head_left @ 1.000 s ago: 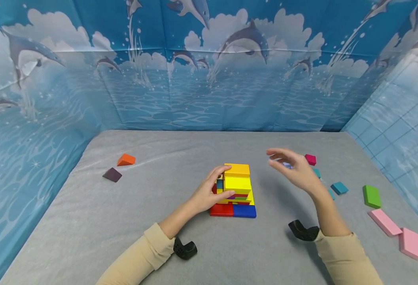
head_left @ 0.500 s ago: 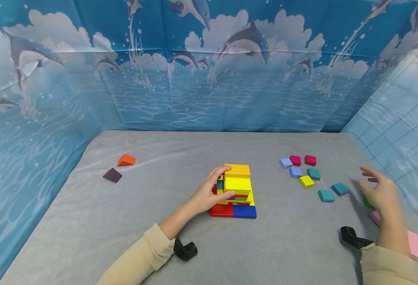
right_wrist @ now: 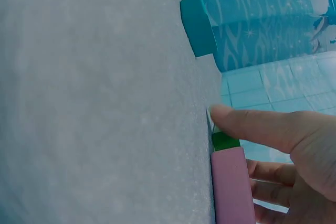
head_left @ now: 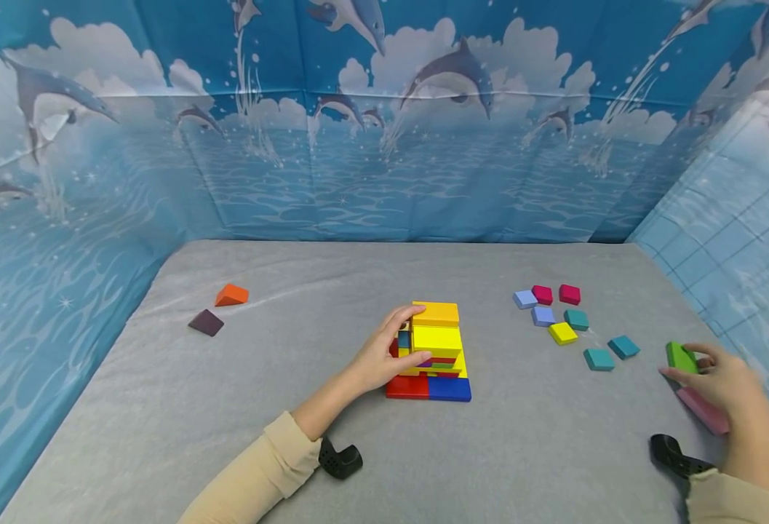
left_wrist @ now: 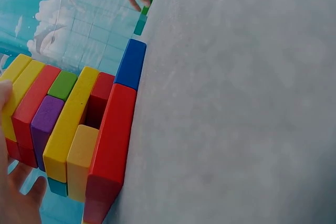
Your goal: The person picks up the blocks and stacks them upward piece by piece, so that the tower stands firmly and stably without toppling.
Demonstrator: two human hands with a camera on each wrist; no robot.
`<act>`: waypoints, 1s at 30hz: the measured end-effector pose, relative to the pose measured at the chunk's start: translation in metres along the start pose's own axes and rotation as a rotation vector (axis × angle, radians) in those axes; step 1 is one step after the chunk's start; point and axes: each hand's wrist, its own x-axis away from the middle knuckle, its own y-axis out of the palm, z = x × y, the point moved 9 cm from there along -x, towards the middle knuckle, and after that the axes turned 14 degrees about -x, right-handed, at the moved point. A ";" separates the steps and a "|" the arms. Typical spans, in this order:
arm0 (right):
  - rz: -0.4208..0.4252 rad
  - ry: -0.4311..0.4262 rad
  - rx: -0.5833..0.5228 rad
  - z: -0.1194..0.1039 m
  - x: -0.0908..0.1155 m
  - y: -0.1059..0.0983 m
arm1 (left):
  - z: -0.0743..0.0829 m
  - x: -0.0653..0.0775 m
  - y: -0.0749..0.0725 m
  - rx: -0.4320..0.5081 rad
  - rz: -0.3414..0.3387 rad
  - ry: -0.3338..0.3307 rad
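Observation:
In the head view, a layered stack of toy building blocks (head_left: 436,342) stands at the middle of the table, yellow on top, with a red block (head_left: 407,387) and a blue block (head_left: 449,389) at its base. My left hand (head_left: 380,356) holds the upper layers from the left side, thumb at the near face and fingers behind. Far to the right, my right hand (head_left: 727,378) grips a green block (head_left: 680,356) lying on the table. The right wrist view has the thumb (right_wrist: 257,127) across that block and the other fingers beyond it, partly hidden.
A pink block (head_left: 703,410) lies just below the right hand. Teal blocks (head_left: 599,359), a yellow block (head_left: 563,333), and several crimson and light blue ones are spread on the right. An orange block (head_left: 232,295) and a dark purple block (head_left: 206,322) lie at left.
My right hand has moved from beside the stack out to the right and down to the green block, where its fingers have closed in. The left hand has stayed on the stack.

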 end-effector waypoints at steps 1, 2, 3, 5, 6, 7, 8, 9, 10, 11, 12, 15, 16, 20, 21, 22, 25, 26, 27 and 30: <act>-0.011 0.003 -0.008 -0.001 0.000 0.001 | 0.000 0.000 0.000 -0.001 -0.001 -0.004; -0.019 0.008 -0.020 -0.001 0.000 0.002 | 0.000 0.000 0.000 -0.002 -0.002 -0.006; -0.021 0.012 -0.027 -0.001 0.000 0.003 | 0.000 0.000 0.000 -0.002 -0.003 -0.008; -0.017 -0.016 -0.047 -0.002 0.000 0.004 | -0.001 0.000 0.000 -0.002 -0.006 -0.014; -0.012 -0.037 -0.055 -0.004 0.000 0.005 | -0.001 0.000 0.000 -0.001 -0.007 -0.015; -0.010 -0.064 -0.067 -0.009 0.000 0.005 | -0.001 0.000 0.000 0.000 -0.007 -0.015; -0.011 -0.102 -0.082 -0.017 0.001 0.005 | -0.001 0.000 0.000 -0.002 -0.007 -0.014; -0.009 -0.155 -0.105 -0.027 0.003 0.004 | -0.002 0.000 0.001 -0.003 -0.007 -0.014; -0.009 -0.207 -0.125 -0.039 0.005 0.003 | -0.002 0.000 0.001 -0.005 -0.006 -0.013; -0.011 -0.256 -0.148 -0.053 0.008 0.002 | -0.002 0.000 0.001 -0.007 -0.006 -0.013; -0.014 -0.304 -0.179 -0.069 0.011 0.001 | -0.002 0.000 0.001 -0.009 -0.005 -0.012; -0.037 -0.476 -0.279 -0.124 0.025 0.001 | -0.002 0.000 0.000 -0.014 0.000 -0.008; -0.038 -0.525 -0.301 -0.143 0.031 0.003 | -0.002 0.000 0.000 -0.011 0.002 -0.006; -0.073 -0.826 -0.357 -0.224 0.065 0.013 | -0.001 0.000 -0.001 -0.001 0.008 -0.004; -0.085 -0.898 -0.362 -0.242 0.075 0.017 | -0.001 0.000 -0.001 0.001 0.008 -0.004; -0.103 -0.953 -0.367 -0.257 0.084 0.021 | -0.001 0.000 -0.001 0.004 0.009 -0.004; -0.197 -1.056 -0.390 -0.293 0.109 0.037 | -0.001 0.000 -0.001 0.007 0.009 -0.001; -0.231 -1.075 -0.396 -0.302 0.116 0.043 | 0.000 0.000 -0.001 0.010 0.010 0.003; -0.261 -1.086 -0.397 -0.310 0.121 0.049 | 0.000 0.000 -0.001 0.013 0.010 0.007; -0.329 -1.099 -0.375 -0.326 0.134 0.067 | 0.001 0.000 -0.001 0.019 0.012 0.022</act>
